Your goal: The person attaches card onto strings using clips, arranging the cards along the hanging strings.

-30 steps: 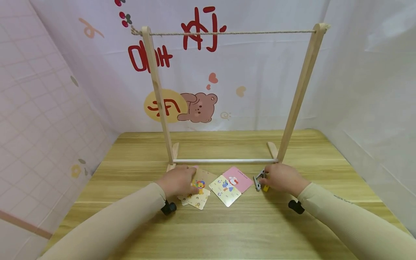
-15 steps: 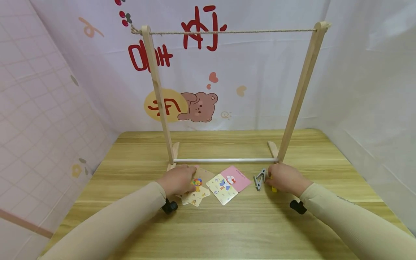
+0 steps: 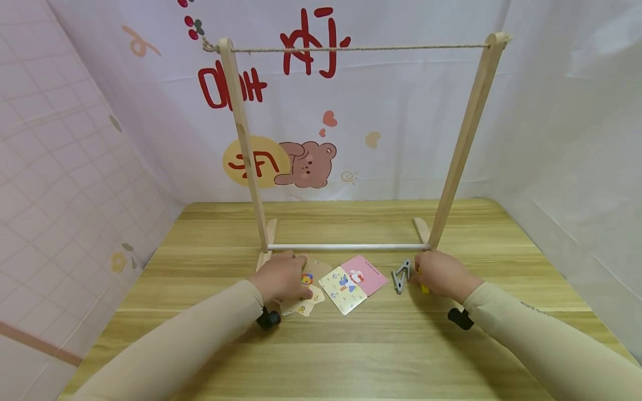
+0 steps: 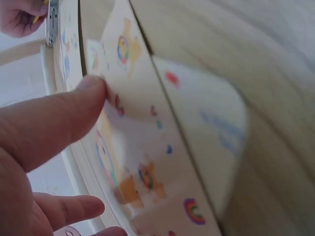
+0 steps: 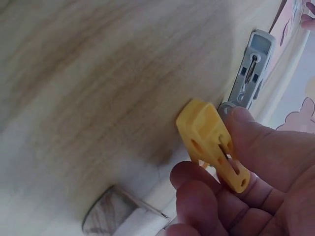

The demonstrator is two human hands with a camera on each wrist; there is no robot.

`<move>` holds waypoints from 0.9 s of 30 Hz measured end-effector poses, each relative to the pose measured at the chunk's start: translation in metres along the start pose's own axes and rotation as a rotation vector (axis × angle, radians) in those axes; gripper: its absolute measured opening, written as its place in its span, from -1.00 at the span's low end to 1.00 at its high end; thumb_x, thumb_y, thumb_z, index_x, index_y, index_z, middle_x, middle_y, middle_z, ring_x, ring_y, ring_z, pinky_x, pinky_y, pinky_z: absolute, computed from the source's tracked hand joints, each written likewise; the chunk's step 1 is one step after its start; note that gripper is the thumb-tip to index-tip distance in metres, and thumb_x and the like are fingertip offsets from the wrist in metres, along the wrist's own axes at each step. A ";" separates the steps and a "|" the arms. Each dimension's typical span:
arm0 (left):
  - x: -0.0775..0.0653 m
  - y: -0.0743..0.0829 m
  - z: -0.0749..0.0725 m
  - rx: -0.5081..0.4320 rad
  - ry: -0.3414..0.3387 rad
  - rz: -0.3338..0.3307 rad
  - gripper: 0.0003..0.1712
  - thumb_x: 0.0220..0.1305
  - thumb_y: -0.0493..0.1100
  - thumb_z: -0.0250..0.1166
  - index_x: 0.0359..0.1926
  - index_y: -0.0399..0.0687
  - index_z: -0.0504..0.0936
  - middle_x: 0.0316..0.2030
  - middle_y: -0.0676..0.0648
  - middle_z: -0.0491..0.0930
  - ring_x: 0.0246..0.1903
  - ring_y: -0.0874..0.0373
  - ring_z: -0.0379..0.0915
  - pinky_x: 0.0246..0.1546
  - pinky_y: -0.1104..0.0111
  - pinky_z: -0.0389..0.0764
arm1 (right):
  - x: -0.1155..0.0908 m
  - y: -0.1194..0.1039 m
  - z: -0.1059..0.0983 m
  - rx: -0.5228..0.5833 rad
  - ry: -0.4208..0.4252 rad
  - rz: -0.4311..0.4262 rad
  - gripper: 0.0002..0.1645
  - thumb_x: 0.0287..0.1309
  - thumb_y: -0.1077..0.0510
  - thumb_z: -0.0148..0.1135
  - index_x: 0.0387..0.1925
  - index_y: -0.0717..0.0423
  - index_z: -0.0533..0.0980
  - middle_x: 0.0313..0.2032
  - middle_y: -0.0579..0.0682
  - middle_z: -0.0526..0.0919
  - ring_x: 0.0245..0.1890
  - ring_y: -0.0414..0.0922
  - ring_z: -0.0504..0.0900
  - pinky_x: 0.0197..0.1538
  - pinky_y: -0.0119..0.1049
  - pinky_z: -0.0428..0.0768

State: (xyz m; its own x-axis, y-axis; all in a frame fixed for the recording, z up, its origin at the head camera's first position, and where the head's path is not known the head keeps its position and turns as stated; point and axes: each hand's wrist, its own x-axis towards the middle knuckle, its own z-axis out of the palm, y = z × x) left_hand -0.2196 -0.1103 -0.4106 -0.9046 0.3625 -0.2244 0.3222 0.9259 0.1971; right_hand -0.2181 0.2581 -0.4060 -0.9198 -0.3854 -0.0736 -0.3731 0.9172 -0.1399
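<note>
My right hand (image 3: pixel 443 274) pinches a yellow clothespin (image 5: pixel 211 132) between thumb and fingers, low over the table's right half. Just left of it lies a grey clothespin (image 3: pixel 401 277), propped in an A shape; I cannot tell whether it is one or two. My left hand (image 3: pixel 283 277) lies over several overlapping cards (image 3: pixel 303 306) printed with lions and rainbows. In the left wrist view its thumb (image 4: pixel 91 93) is at the edge of one card, the other fingers loosely extended. A pink card (image 3: pixel 368 275) with a rabbit and a cream card (image 3: pixel 343 292) lie between the hands.
A wooden frame stands behind the hands, with posts (image 3: pixel 246 145) left and right. A rope (image 3: pixel 361 49) runs across its top and a white rod (image 3: pixel 346 246) across its base. A printed cloth (image 3: pixel 401 111) hangs behind the table (image 3: pixel 351 356).
My right hand has shifted slightly right with the yellow clothespin, apart from the grey one. Left-hand cards have slid and overlap differently; the pink and cream cards moved slightly left.
</note>
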 end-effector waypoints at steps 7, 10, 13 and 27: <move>0.008 0.022 0.001 0.045 0.019 0.090 -0.21 0.28 0.18 0.46 0.41 -0.08 0.51 0.17 -0.14 0.57 0.14 -0.03 0.50 0.12 0.10 0.59 | -0.001 0.002 0.001 0.006 0.010 0.000 -0.70 0.24 0.06 0.50 -0.39 0.16 0.57 -0.54 -0.11 0.56 -0.53 -0.18 0.47 -0.44 -0.30 0.47; 0.013 0.032 0.004 0.043 0.004 0.123 -0.24 0.34 0.23 0.41 0.40 -0.08 0.52 0.21 -0.11 0.58 0.24 -0.03 0.50 0.27 0.12 0.54 | -0.001 0.003 0.002 0.021 -0.003 0.019 -0.71 0.26 0.06 0.48 -0.36 0.15 0.56 -0.52 -0.11 0.57 -0.53 -0.18 0.47 -0.45 -0.32 0.45; 0.018 0.041 0.007 0.044 -0.014 0.130 -0.16 0.35 0.34 0.36 0.44 -0.06 0.49 0.29 -0.10 0.57 0.33 -0.02 0.47 0.37 0.12 0.48 | 0.000 0.004 0.004 0.034 -0.001 0.028 -0.71 0.28 0.06 0.47 -0.35 0.14 0.55 -0.52 -0.11 0.56 -0.53 -0.18 0.46 -0.46 -0.32 0.42; 0.027 0.056 0.016 0.115 0.013 0.155 -0.08 0.24 0.44 0.40 0.41 -0.01 0.51 0.20 -0.04 0.58 0.24 0.03 0.47 0.31 0.10 0.48 | 0.002 0.005 0.008 0.082 0.047 0.010 -0.67 0.18 0.09 0.55 -0.42 0.06 0.49 -0.52 -0.12 0.50 -0.54 -0.20 0.43 -0.48 -0.33 0.39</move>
State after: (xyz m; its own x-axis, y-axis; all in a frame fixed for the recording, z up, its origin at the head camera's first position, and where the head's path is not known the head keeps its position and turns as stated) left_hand -0.2213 -0.0466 -0.4210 -0.8452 0.5006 -0.1873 0.4866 0.8656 0.1178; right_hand -0.2213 0.2613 -0.4144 -0.9288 -0.3693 -0.0290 -0.3545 0.9088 -0.2200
